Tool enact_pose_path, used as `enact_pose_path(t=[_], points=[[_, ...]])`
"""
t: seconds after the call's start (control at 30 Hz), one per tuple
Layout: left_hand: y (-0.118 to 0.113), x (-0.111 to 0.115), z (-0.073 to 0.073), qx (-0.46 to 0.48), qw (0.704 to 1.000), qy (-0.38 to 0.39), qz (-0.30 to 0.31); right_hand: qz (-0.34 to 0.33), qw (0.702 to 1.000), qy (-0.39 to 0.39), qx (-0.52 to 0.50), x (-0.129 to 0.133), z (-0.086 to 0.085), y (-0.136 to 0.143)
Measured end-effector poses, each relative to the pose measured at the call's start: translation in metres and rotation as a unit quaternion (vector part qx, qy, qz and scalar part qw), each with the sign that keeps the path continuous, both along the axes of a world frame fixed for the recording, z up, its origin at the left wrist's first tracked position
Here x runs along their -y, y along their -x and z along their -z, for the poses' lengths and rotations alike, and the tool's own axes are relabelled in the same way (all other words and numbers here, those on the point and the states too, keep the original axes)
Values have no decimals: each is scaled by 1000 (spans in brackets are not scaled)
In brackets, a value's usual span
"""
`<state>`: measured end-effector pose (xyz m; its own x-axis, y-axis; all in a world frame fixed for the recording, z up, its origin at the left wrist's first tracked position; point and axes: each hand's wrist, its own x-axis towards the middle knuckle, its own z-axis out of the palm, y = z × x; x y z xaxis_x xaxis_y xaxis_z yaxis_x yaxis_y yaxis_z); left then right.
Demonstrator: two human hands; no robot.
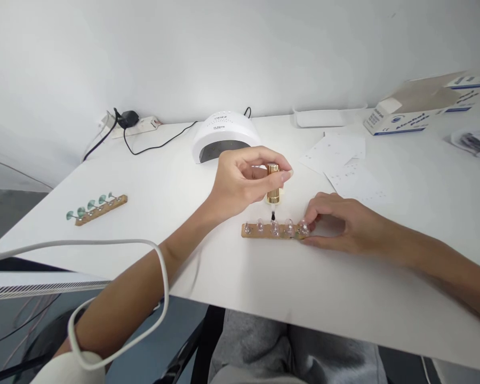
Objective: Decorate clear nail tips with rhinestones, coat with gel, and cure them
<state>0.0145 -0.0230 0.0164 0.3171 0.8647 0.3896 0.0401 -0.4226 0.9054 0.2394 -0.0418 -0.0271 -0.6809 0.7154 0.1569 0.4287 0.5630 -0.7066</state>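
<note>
Between thumb and fingers my left hand (246,178) holds a gold-capped brush (272,184), upright. Its dark bristle tip points down at the middle one of several clear nail tips (274,228) standing on a wooden strip (267,233). The strip lies flat on the white table. My right hand (340,224) pinches the strip's right end, beside the last clear tip. Just behind the brush cap, a small pale bottle (281,193) is mostly hidden.
A white nail lamp (224,133) stands at the back. On the left lies another wooden strip (104,208) with green tips. Papers (344,154), a white tray (319,118) and an open box (408,109) are behind at right. A white cable (160,261) loops across my left forearm.
</note>
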Motion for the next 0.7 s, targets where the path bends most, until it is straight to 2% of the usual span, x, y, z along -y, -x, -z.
enact_pose_path(t=[0.2, 0.5, 0.7], points=[[0, 2, 2, -15, 997, 35, 61, 3, 1000, 3, -1, 0, -1, 1], [-2, 0, 4, -3, 1000, -4, 24, 1, 1000, -3, -1, 0, 0, 0], [0, -1, 2, 20, 1000, 11, 16, 4, 1000, -3, 0, -1, 0, 0]])
